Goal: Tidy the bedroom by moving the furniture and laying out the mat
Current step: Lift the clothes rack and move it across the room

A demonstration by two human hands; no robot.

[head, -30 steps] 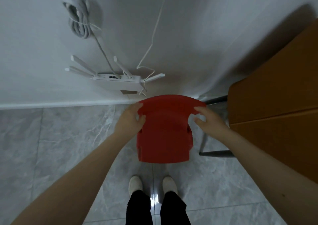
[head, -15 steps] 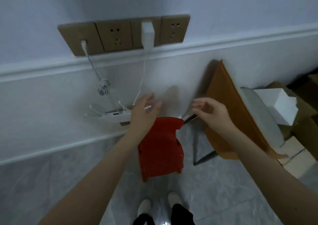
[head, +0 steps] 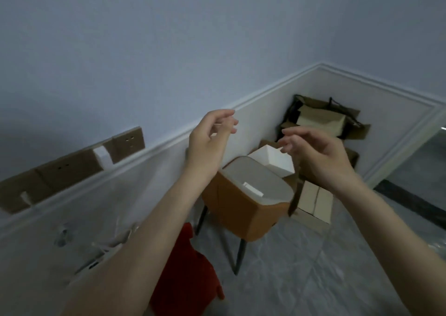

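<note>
A small red plastic stool (head: 185,269) stands on the floor against the wall, partly behind my left forearm. Both hands are raised in the air well above it and hold nothing. My left hand (head: 208,138) has loosely bent fingers, and my right hand (head: 316,151) likewise hangs with relaxed, slightly curled fingers. Right of the stool stands an orange-brown chair (head: 241,209) with a grey seat and dark metal legs. No mat is in view.
A white box (head: 275,161) and cardboard boxes (head: 313,199) fill the corner, with paper bags (head: 325,120) behind. Wall sockets (head: 72,166) with a white plug run along the left wall; a white router (head: 103,250) and cables lie below. Grey tiled floor (head: 313,267) spreads right.
Both hands let go of the red stool and rose into the air. The view swung up and right, bringing the chair and the corner boxes into sight.
</note>
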